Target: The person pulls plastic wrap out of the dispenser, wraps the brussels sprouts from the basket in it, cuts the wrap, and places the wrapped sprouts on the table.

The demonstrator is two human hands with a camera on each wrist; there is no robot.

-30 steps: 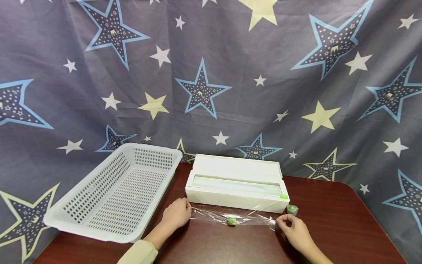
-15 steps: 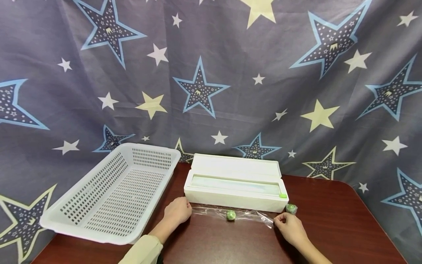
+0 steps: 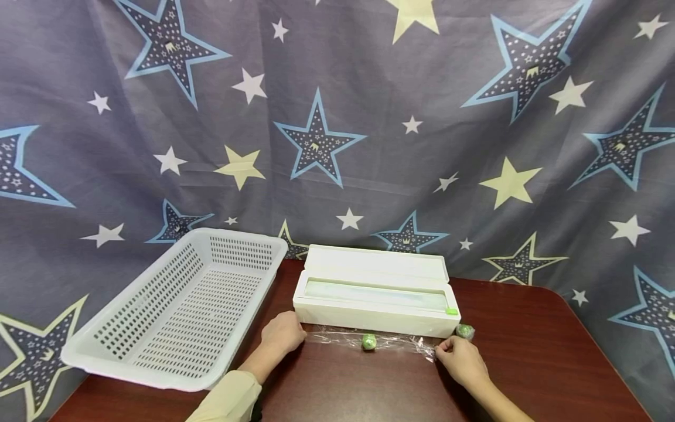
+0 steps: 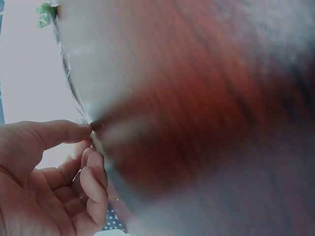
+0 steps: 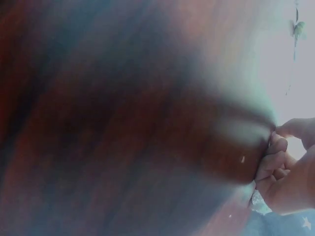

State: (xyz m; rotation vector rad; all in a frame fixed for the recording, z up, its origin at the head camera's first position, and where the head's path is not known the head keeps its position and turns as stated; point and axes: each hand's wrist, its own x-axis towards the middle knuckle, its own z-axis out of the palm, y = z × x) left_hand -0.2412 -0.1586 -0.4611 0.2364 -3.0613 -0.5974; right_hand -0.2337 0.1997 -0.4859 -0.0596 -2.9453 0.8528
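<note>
A narrow strip of clear plastic wrap (image 3: 337,336) runs between my two hands, crinkled and shiny. At its middle sits a small round green thing (image 3: 368,341), with film around it. My left hand (image 3: 283,333) pinches the strip's left end between thumb and index finger, its other fingers curled, as the left wrist view shows. The right end is pinched by my right hand (image 3: 463,358), thumb against curled fingers. Just behind the strip stands a white plastic wrap box (image 3: 375,318), its lid raised and a green slider (image 3: 452,312) at its right end.
A second green round thing (image 3: 465,332), wrapped in film, lies beside the box's right end, behind my right hand. On the left stands a big white perforated basket (image 3: 195,328). A star-patterned curtain (image 3: 337,176) hangs behind the brown table (image 3: 358,387).
The strip has become narrower and more bunched around the green round thing, which has shifted a little toward the box. My right hand has moved slightly left and away from me, still pinching.
</note>
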